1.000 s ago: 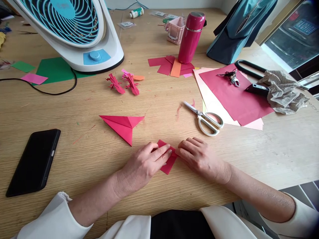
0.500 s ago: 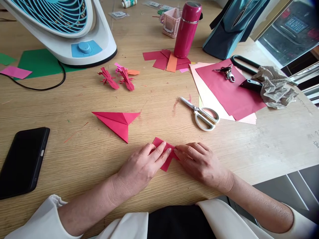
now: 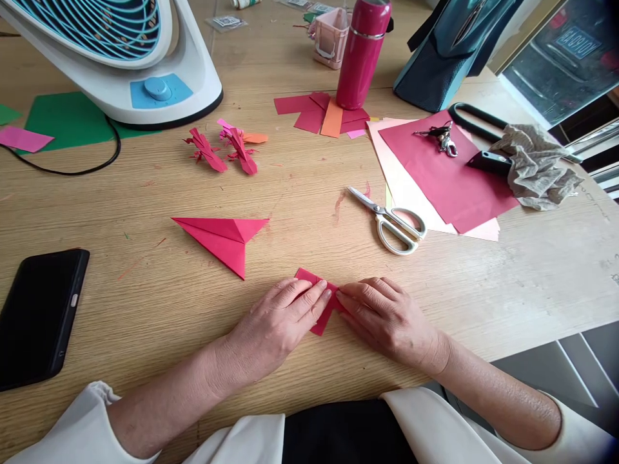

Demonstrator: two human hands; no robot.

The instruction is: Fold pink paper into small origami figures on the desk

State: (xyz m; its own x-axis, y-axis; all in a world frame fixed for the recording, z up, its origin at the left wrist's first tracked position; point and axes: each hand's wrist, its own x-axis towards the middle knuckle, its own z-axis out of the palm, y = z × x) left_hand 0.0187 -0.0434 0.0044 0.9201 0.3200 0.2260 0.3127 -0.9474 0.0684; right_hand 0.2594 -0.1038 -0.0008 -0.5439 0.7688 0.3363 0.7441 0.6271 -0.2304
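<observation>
Near the table's front edge lies a small folded piece of red paper (image 3: 321, 323), partly covered by my fingers. My left hand (image 3: 278, 325) holds it down from the left, fingertips pressed on its upper face. At its right end, my right hand (image 3: 393, 320) pinches the paper between thumb and fingers; the thumb is mostly hidden. Just up and left of my hands rests a larger folded red paper triangle (image 3: 225, 240). White-handled scissors (image 3: 394, 222) lie on the right, blades pointing away to the left.
Small folded red paper figures (image 3: 220, 149) sit farther back, beside a white fan (image 3: 193, 90). A pink bottle (image 3: 363, 55) stands behind cut paper strips (image 3: 309, 119). Paper sheets (image 3: 425, 161) with keys (image 3: 443, 136) are at right, a phone (image 3: 41, 316) at left.
The view has shifted slightly. Both hands stay on the small red paper in almost the same place, with my left fingertips a little farther along it.
</observation>
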